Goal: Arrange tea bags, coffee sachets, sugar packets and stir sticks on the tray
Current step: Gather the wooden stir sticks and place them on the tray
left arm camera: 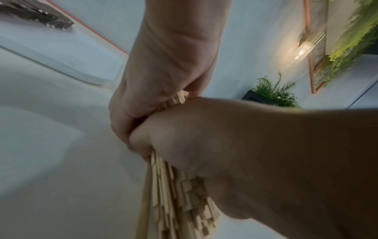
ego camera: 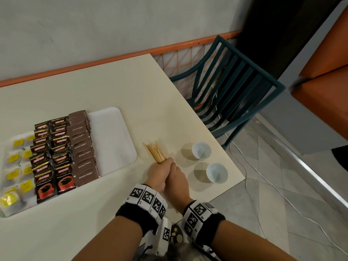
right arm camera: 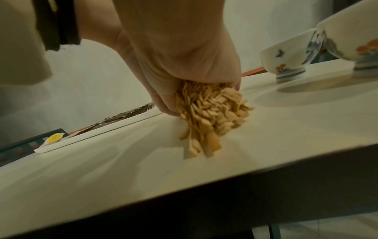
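A bundle of wooden stir sticks (ego camera: 156, 152) lies low over the table, right of the white tray (ego camera: 111, 138). My left hand (ego camera: 159, 173) and right hand (ego camera: 178, 175) sit side by side, both gripping the bundle's near end. In the left wrist view the sticks (left arm camera: 175, 194) pass through both fists. The right wrist view shows the stick ends (right arm camera: 208, 116) fanned out against the tabletop. On the tray, tea bags (ego camera: 17, 166) fill the left, coffee sachets (ego camera: 50, 157) the middle, brown sugar packets (ego camera: 82, 144) run beside them. The tray's right strip is bare.
Two small white cups (ego camera: 201, 150) (ego camera: 217, 172) stand right of my hands near the table's right edge (ego camera: 216, 134). A dark blue chair (ego camera: 235, 87) stands beyond that edge. A wall with an orange strip borders the table's far side.
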`<state>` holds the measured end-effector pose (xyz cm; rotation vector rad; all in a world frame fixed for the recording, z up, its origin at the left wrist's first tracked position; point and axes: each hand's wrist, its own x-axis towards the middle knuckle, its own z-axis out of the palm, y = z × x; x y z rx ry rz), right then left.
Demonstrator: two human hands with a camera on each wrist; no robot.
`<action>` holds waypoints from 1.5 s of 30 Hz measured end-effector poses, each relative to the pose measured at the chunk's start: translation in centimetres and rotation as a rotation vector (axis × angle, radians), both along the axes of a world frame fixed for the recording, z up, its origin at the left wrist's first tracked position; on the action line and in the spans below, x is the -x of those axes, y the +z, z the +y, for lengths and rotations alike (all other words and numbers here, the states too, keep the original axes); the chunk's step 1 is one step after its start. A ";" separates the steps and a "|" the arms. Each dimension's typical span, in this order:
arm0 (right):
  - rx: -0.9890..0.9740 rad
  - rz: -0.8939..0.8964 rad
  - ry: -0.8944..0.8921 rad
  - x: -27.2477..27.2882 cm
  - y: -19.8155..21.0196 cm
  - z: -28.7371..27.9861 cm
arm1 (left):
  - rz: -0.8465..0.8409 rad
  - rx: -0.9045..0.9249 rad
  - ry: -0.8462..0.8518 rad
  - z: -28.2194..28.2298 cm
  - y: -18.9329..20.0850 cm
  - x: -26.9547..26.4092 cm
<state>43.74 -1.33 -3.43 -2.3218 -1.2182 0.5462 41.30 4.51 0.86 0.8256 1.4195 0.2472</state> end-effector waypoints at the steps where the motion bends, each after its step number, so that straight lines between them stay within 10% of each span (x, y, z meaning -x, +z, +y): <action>1: -0.008 -0.016 0.004 0.1 0.1 -0.1 | -0.007 -0.002 0.007 -0.2 0.0 0.0; 15: -0.110 0.056 0.084 0.8 -0.3 0.5 | -0.077 -0.016 0.117 0.9 0.0 2.0; 27: -0.543 -0.174 0.327 2.0 1.0 1.9 | -0.136 -0.697 0.325 0.0 1.9 3.4; 39: -0.444 0.529 0.413 -1.7 4.1 0.8 | -0.213 -0.934 0.135 -0.2 0.8 6.0; 45: -0.651 0.352 0.612 -1.2 10.1 2.2 | -0.268 -0.924 0.004 -1.2 1.2 6.1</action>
